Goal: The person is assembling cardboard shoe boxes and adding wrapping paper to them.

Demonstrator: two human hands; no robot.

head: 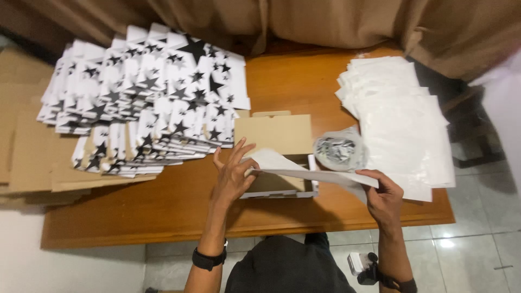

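Left hand (234, 174) and right hand (384, 196) both pinch white paper sheet (304, 171) over open cardboard box (277, 163); star-printed flat boxes (146, 97) beyond left hand.

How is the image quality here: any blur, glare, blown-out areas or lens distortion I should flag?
Head view: wide-angle bend curves the wooden table edge; the stack of white sheets is overexposed, detail washed out; glare spot on the floor tiles; left hand, right hand and the white sheet between them slightly soft; star-printed flat boxes reasonably clear.
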